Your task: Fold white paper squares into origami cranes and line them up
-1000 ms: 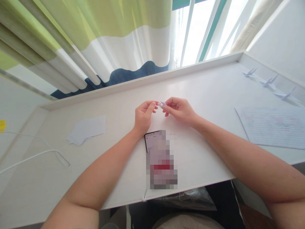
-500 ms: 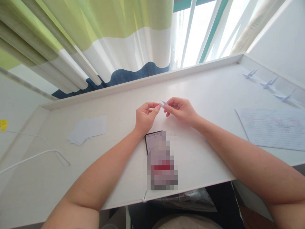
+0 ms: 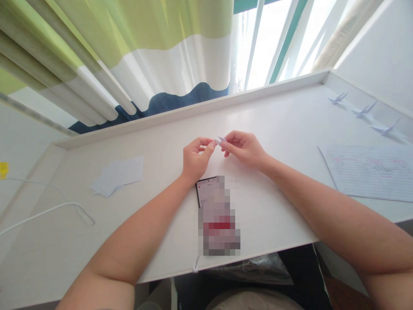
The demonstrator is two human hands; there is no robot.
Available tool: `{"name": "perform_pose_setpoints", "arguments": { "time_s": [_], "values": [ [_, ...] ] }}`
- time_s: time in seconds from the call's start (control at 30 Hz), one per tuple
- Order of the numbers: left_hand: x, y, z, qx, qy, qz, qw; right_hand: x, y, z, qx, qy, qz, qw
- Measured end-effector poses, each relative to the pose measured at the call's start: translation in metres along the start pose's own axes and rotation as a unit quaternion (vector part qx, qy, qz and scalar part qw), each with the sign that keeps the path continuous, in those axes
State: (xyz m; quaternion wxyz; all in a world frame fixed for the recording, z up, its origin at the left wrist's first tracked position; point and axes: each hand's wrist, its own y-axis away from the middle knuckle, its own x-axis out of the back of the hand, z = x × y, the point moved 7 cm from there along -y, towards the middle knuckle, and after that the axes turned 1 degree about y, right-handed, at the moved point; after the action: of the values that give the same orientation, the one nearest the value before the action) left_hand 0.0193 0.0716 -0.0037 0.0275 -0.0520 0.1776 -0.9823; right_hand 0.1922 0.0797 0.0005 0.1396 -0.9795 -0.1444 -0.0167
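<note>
Pale folded paper (image 3: 220, 140) (sharp creases) between left hand (image 3: 195, 160), right hand (image 3: 242, 148)

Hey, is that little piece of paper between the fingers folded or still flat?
Folded: the small pale paper pinched between the left hand and right hand shows creased, pointed tips, not a flat sheet.

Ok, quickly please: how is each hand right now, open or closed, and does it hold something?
Left hand: closed, pinching a small folded paper piece.
Right hand: closed, pinching the same paper from the other side.
</note>
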Motion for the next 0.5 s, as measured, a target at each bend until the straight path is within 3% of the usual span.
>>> {"name": "perform_pose_setpoints", "arguments": {
  "time_s": [0.5],
  "values": [
    [0.0011, -0.0003, -0.0013, 0.008, 0.017, 0.003, 1.0, 0.0009, 0.0, 0.0017, 0.001, 0.003, -0.002, 1.0]
  ]
}}
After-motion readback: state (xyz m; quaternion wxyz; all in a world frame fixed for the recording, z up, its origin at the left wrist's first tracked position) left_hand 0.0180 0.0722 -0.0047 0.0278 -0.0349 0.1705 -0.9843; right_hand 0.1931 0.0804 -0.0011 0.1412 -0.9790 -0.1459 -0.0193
